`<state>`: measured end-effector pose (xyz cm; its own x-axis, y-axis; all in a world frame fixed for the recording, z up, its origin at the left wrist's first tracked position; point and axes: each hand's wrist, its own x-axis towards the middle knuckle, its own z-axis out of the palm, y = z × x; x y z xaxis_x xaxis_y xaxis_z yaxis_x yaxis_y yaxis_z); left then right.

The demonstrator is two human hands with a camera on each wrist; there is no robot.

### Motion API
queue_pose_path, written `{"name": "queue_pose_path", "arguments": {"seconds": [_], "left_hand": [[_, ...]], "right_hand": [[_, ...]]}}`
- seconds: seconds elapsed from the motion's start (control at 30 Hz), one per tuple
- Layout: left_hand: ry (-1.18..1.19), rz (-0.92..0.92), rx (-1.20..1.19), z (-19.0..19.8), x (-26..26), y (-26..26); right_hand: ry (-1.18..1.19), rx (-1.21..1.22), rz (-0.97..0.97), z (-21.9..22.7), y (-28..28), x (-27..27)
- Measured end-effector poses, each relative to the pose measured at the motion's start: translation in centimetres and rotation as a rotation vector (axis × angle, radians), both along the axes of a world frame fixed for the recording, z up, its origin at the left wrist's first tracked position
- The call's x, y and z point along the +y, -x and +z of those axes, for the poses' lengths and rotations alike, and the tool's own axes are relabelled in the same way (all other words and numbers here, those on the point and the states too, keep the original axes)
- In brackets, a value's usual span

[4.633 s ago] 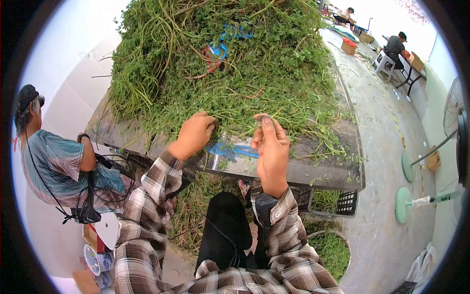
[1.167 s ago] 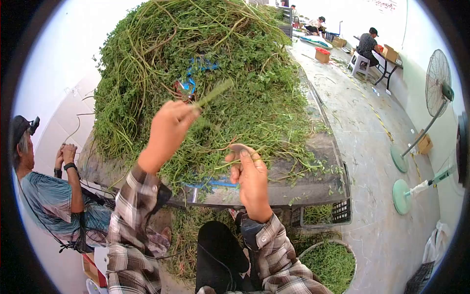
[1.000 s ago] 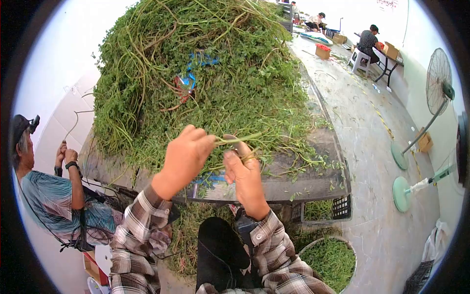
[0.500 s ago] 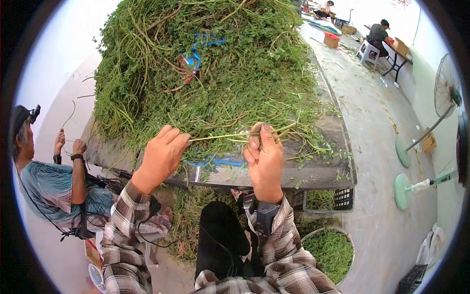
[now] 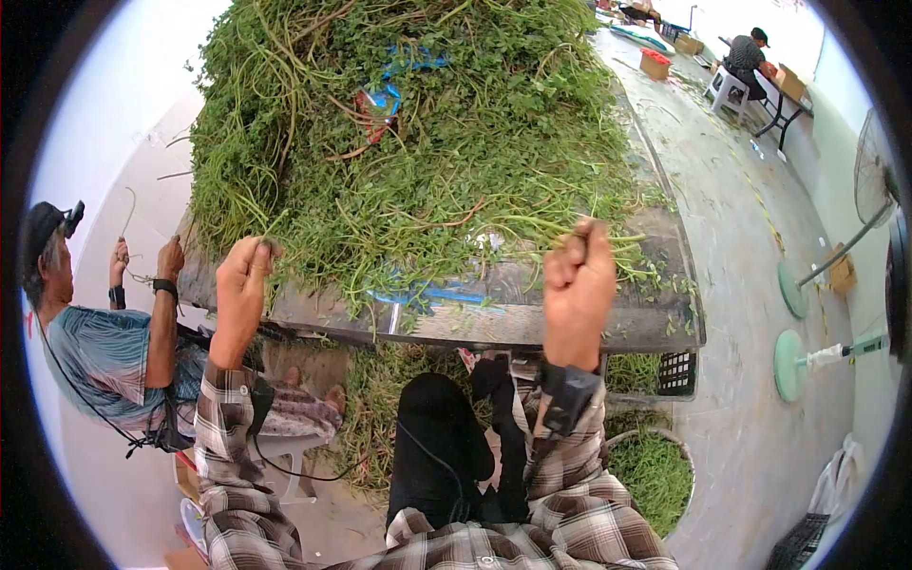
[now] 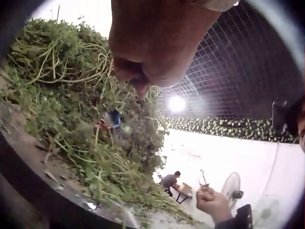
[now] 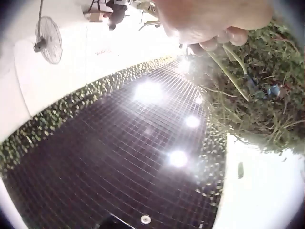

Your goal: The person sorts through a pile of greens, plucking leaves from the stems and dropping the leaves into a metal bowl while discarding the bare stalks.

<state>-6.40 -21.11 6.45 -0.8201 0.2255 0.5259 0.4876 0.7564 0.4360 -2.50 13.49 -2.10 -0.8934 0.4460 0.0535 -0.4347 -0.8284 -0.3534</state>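
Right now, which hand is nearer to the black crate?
The right. The right hand is higher than the crate and a little left of it. The left hand is much farther left, by the left side of the pile.

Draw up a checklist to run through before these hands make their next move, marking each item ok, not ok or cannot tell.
1. Right hand has hold of the slender green plant stems: ok, they run out from its fingers.
2. Left hand is free: cannot tell; its fingers are curled, and any small piece between them is too small to make out.
3. Hands are apart from each other: ok.
4. Front of the dark, flat tabletop is free of stray bits: not ok; loose leaves lie there.
5. Big heap of leafy green plants is free of foreign matter: not ok; a red-and-blue scrap shows in it.
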Motion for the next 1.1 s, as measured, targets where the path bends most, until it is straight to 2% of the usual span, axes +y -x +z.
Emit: {"name": "queue_pose_path", "arguments": {"seconds": [0.03,0.1,0.13,0.2,0.27,0.33,0.37,0.43,0.6,0.63,0.67,0.73,0.9,1.1], "left_hand": [[-0.004,0.01,-0.003,0.1,0.5,-0.2],[-0.288,0.01,-0.18,0.5,2.3,-0.2],[-0.283,0.021,-0.174,0.6,2.7,-0.1],[-0.359,-0.1,-0.298,0.9,3.4,0.2],[-0.316,-0.089,-0.323,1.1,4.3,-0.5],[-0.135,-0.189,-0.244,1.1,5.4,-1.5],[-0.081,-0.243,-0.155,0.6,6.0,-1.8],[0.003,-0.297,-0.125,0.8,7.1,-2.3],[0.234,-0.404,-0.122,0.1,8.8,-3.1],[0.127,-0.426,-0.088,-0.6,9.4,-3.2],[0.129,-0.43,-0.088,-0.5,9.6,-3.3],[0.236,-0.424,-0.103,-0.2,9.8,-3.4],[0.287,-0.431,-0.062,0.1,9.6,-3.4],[0.301,-0.427,-0.071,0.4,9.0,-3.5]], "right_hand": [[-0.038,0.006,0.082,0.2,-0.1,-0.7],[-0.078,0.006,0.157,0.8,0.1,-3.3],[-0.11,0.006,0.212,1.2,0.1,-4.6],[-0.16,0.006,0.211,1.7,-0.2,-5.7],[-0.428,0.049,0.321,1.5,-0.1,-6.2],[-0.459,0.035,0.316,2.0,-0.3,-7.1],[-0.469,0.028,0.392,2.2,-0.4,-7.5],[-0.48,0.061,0.511,1.8,-0.3,-8.3],[-0.647,0.085,0.532,2.1,-0.9,-10.1],[-0.673,0.085,0.511,2.0,-0.9,-10.2],[-0.698,0.084,0.491,1.9,-0.8,-10.4],[-0.63,0.102,0.457,1.8,-0.8,-10.6],[-0.446,0.021,0.412,1.9,-1.2,-10.9],[-0.432,0.033,0.426,1.4,-1.0,-11.3]]}}
